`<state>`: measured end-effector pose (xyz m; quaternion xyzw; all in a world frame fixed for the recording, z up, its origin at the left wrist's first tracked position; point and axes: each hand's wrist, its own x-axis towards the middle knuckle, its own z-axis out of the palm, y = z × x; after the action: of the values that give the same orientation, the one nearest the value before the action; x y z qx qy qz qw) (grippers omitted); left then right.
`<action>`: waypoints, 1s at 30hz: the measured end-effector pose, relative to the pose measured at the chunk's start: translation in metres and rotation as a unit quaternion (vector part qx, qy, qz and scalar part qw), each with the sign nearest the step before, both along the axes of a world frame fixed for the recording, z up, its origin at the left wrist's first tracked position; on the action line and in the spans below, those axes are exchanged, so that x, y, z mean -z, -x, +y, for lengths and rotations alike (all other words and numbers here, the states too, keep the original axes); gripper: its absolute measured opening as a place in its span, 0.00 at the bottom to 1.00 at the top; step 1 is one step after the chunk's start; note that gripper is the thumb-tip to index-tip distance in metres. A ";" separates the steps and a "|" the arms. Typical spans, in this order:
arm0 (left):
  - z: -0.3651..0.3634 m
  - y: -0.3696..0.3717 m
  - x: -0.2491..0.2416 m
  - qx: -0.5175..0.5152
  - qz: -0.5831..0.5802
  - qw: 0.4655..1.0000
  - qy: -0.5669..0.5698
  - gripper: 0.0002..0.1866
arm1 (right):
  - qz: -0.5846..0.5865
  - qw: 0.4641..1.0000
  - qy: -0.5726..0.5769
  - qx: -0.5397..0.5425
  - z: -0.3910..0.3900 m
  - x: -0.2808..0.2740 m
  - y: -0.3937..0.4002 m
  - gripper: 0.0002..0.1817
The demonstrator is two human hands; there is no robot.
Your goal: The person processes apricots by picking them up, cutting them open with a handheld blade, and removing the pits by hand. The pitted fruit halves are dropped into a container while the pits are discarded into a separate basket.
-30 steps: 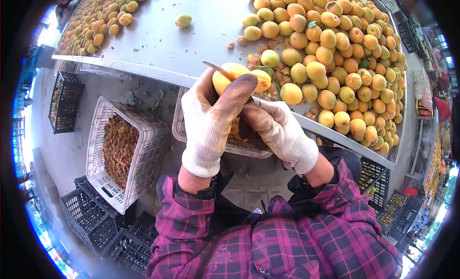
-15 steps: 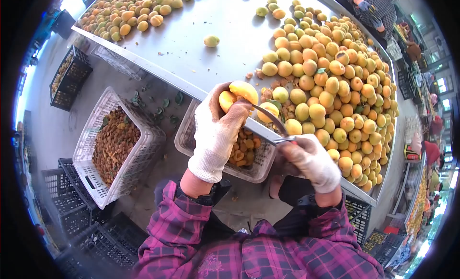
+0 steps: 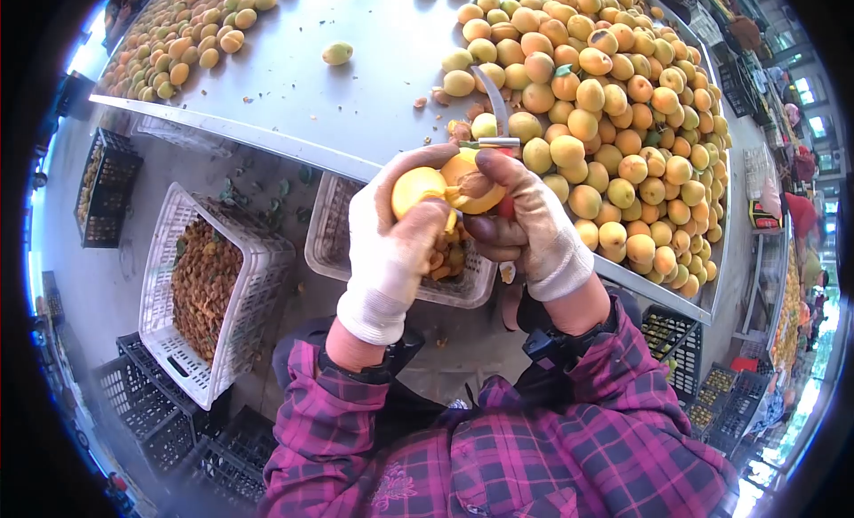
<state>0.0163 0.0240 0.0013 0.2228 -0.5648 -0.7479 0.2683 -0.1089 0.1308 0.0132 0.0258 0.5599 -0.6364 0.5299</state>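
My left hand (image 3: 391, 242), in a stained white glove, is closed around a split apricot (image 3: 418, 195). Its other half, with the brown pit (image 3: 473, 183) showing, lies between both hands. My right hand (image 3: 529, 220), also gloved, pinches that half and keeps hold of a red-handled knife (image 3: 495, 100), whose curved blade points up and away over the table. Beyond the hands and to the right is a large pile of apricots (image 3: 623, 135) on the metal table (image 3: 294, 117).
Below the hands, a crate (image 3: 334, 224) holds opened apricots. A white crate (image 3: 258, 313) of brown pits stands at the left, near black crates (image 3: 147, 411). Another apricot pile (image 3: 191, 28) lies at the back left. More crates stand at the right.
The right hand has come in to the fruit and now grips one half. The blade has swung away from the apricot to point upward, and the halves are spread apart. The view has shifted.
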 end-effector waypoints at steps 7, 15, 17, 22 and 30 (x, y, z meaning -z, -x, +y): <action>-0.009 -0.015 0.002 0.003 -0.114 0.978 0.175 0.22 | -0.034 0.991 0.123 -0.025 0.003 0.011 0.028 0.19; 0.004 -0.003 0.013 -0.020 -0.117 0.957 0.264 0.37 | 0.031 0.998 0.031 -0.053 -0.005 0.017 0.004 0.21; 0.004 -0.003 0.008 -0.009 -0.060 0.997 0.046 0.31 | 0.026 0.993 0.084 -0.083 -0.003 0.024 0.001 0.23; 0.003 -0.002 0.000 -0.045 -0.046 0.997 -0.037 0.30 | 0.225 0.974 0.000 0.017 -0.011 0.006 0.014 0.26; 0.018 0.006 0.009 0.050 -0.051 0.984 -0.162 0.27 | 0.273 0.872 0.384 0.133 -0.010 0.000 0.018 0.32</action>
<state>0.0104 0.0418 -0.0080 0.2731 -0.4594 -0.8296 0.1616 -0.1273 0.1206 0.0137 -0.2802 0.3853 -0.8474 0.2346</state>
